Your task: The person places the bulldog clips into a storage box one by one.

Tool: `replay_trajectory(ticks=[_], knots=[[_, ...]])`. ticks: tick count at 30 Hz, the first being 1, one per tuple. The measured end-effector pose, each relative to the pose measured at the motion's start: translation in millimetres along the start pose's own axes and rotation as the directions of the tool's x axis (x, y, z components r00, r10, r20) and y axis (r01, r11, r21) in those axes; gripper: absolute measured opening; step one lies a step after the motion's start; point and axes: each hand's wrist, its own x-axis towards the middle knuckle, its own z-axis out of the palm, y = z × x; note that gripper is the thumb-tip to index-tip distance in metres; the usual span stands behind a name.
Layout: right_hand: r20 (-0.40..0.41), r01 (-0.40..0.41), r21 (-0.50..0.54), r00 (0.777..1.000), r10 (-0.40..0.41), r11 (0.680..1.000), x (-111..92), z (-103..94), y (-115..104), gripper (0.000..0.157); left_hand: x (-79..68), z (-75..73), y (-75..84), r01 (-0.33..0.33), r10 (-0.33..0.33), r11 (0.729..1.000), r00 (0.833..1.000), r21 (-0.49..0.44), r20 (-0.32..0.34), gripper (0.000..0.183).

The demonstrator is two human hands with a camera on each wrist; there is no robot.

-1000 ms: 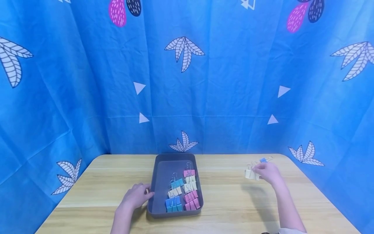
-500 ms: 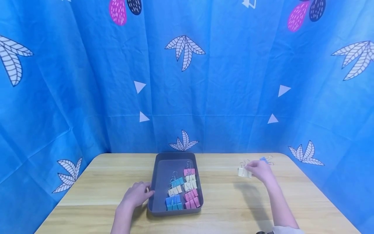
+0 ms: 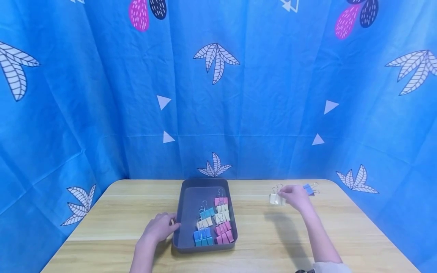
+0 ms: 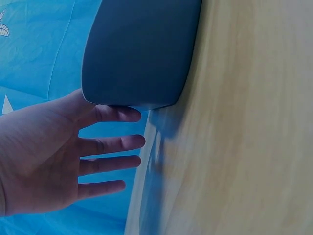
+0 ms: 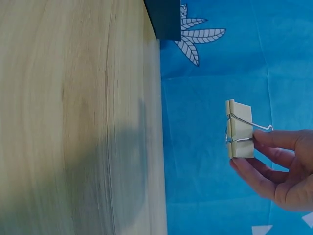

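My right hand pinches a cream binder clip by its body, held above the right side of the table. The right wrist view shows this clip between thumb and fingers, its wire handles sticking out. My left hand holds the left wall of a dark grey tray, thumb over the rim. In the left wrist view the index finger lies against the tray, the other fingers straight and spread. Inside the tray, pink clips, teal clips, cream ones and a blue one stand in two columns.
A blue binder clip lies on the wooden table near the back right, just beyond my right hand. A blue patterned curtain hangs behind and on both sides of the table.
My right hand has moved left with the cream binder clip, baring more of the blue clip behind it. The left hand and the tray have stayed in place.
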Motion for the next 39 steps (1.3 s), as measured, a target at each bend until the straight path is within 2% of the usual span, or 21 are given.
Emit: replay_trajectory(ticks=[6,25,39], knots=[[-0.011,-0.013,0.024,1.000,0.014,1.000,1.3,9.6,-7.9,0.022,-0.6,-0.3,0.3,-0.008,0.008,1.000,1.000,0.000,-0.002,0.035],[-0.031,0.049,0.004,0.998,-0.049,0.999,8.5,29.6,-24.6,0.017,0.5,0.1,-1.9,-0.015,0.016,1.000,1.000,0.007,-0.010,0.033],[-0.031,0.058,0.021,0.998,-0.057,0.998,12.8,43.4,-44.0,0.015,0.8,0.3,-2.1,-0.008,0.008,1.000,1.000,-0.004,0.002,0.032]])
